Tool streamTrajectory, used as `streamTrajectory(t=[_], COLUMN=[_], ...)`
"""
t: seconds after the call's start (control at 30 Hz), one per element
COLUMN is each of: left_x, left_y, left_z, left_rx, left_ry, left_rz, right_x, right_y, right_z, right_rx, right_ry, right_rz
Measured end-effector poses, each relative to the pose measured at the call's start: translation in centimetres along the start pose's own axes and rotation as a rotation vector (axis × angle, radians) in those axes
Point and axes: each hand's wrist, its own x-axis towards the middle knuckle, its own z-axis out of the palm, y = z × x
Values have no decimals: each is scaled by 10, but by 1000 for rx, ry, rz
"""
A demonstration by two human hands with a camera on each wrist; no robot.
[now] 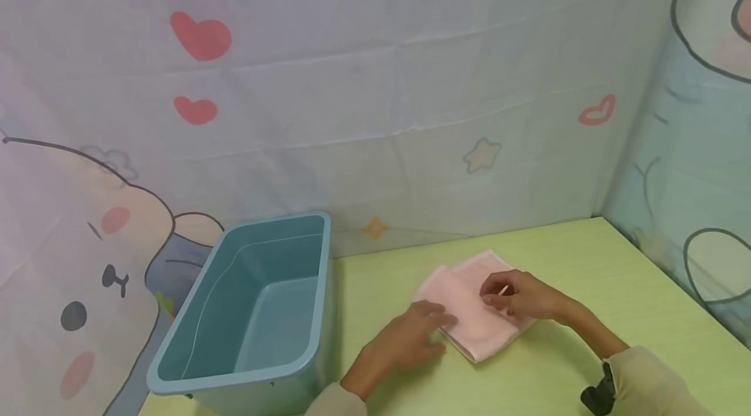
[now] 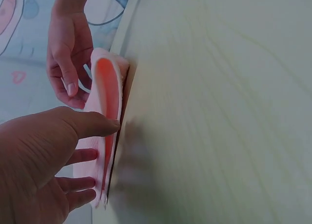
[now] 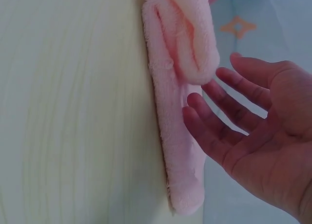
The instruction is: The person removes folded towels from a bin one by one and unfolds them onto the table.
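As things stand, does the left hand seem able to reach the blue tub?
Probably yes: the blue tub stands to the left of the left hand, with only tabletop showing between them. The pink cloth lies on the other side.

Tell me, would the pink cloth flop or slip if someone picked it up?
The cloth is probably floppy, since its layers bend into soft, rounded folds. It may open out if lifted by one layer, as gaps show between them. Its fuzzy surface suggests it wouldn't slip easily.
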Motion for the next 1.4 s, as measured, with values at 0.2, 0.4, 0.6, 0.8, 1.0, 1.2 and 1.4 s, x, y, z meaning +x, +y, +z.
streamTrajectory(t=[0.2,0.4,0.6,0.8,1.0,1.2,1.4], left_x=[4,5,7,13,16,21,26], left_y=[5,10,16,21,23,25,32], left_z=[3,9,14,17,17,20,25], left_rx=[94,167,286,367,386,389,430], left_ry=[39,88,136,121,125,149,159], left_rz=[78,118,157,183,230,273,263], right_x=[-2,-4,-7,-4,-3,-3,-3], right_y=[7,12,17,24,29,28,28], right_z=[0,-1,1,4,5,5,5], right_rx=[-105,-184,-244,-423,-567,-567,-549], right_ry=[43,81,121,158,115,110,111], right_rz=[-46,-101,-156,-257,-312,-337,-340])
